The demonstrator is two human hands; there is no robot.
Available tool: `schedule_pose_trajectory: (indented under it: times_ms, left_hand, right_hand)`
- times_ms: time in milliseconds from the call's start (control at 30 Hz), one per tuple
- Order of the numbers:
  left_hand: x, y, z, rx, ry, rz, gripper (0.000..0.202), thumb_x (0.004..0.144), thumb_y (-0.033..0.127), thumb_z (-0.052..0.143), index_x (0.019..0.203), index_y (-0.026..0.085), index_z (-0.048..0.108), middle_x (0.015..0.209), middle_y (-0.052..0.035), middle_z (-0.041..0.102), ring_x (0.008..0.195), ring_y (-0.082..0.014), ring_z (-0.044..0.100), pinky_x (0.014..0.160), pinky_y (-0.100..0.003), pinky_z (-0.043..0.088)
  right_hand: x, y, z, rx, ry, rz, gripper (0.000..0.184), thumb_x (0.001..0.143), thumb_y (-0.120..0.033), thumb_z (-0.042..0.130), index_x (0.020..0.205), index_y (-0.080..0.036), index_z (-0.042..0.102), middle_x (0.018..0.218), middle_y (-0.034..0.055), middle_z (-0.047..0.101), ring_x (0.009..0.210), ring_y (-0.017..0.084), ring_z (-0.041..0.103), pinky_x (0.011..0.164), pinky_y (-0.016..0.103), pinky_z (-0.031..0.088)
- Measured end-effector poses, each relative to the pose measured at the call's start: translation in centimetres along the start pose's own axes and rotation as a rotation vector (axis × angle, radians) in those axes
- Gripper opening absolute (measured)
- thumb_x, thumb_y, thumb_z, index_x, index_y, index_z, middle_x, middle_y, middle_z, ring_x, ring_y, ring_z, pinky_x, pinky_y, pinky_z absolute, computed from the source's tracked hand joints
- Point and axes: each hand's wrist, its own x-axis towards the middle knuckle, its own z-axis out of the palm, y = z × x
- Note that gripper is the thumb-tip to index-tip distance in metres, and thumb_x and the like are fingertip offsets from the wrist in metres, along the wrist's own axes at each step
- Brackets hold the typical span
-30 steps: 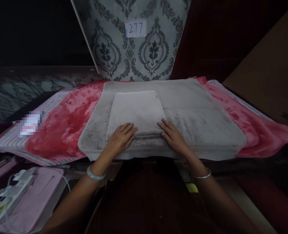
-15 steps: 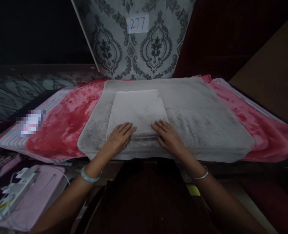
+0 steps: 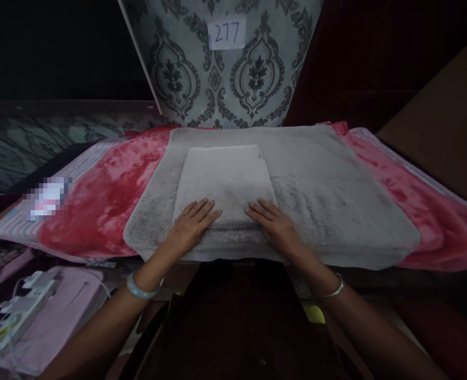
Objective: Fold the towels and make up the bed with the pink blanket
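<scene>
A folded light grey plush cloth (image 3: 224, 177) lies flat on a larger grey plush cloth (image 3: 320, 184) spread across the table. My left hand (image 3: 193, 222) rests palm down on the near left corner of the folded piece, fingers stretched forward. On its near right corner lies my right hand (image 3: 275, 224), also flat with the fingers extended. Neither hand grips anything. The near edge of the folded cloth shows between the two hands. A pale bangle (image 3: 140, 287) is on my left wrist and a silver bracelet (image 3: 334, 286) on my right.
Beneath the grey cloth is a red and pink plush blanket (image 3: 102, 206) with striped edges. A blurred-out object (image 3: 49, 199) lies at the left. Lower left, a white power strip (image 3: 19, 311) with cables sits on a pink surface (image 3: 65, 316). A paper marked 277 (image 3: 227, 32) hangs on the patterned wall.
Both hands stay flat on the folded cloth, with only slight shifts of the fingers. The whole view has moved a little. The cloths look the same.
</scene>
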Motion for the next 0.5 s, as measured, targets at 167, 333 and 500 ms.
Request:
schedule_pose_trajectory:
  times_ms: [167,333,500]
  left_hand:
    - [-0.4,0.2,-1.5,-0.095,-0.062,-0.037,0.061,0.086,0.001,0.046,0.143,0.022,0.055,0.152,-0.0116,0.052,0.146,-0.0257,0.041,0.117,-0.052,0.04]
    - [1.9,1.4,-4.0,-0.216,-0.103,-0.079,0.049,0.095,0.021,0.048,0.143,0.023,0.055,0.151,-0.0093,0.054,0.144,-0.0247,0.044,0.12,-0.055,0.036]
    - [4.4,3.4,-2.0,-0.068,-0.172,-0.117,0.054,0.099,0.027,0.046,0.153,0.025,0.043,0.164,-0.0102,0.034,0.155,-0.0305,0.022,0.122,-0.062,0.024]
  right_hand:
    - [-0.4,-0.1,0.3,0.031,0.03,0.018,0.056,0.094,-0.001,0.043,0.143,-0.025,0.058,0.144,0.0061,0.059,0.143,0.027,0.044,0.113,0.052,0.046]
    - [0.2,-0.5,-0.2,0.02,0.031,0.021,0.051,0.094,-0.002,0.043,0.138,-0.021,0.062,0.142,0.0078,0.061,0.141,0.028,0.046,0.112,0.051,0.046]
    - [1.0,-1.8,-0.4,-0.02,-0.031,0.035,0.054,0.09,-0.002,0.049,0.138,-0.021,0.062,0.141,0.0107,0.061,0.139,0.03,0.048,0.11,0.053,0.047]
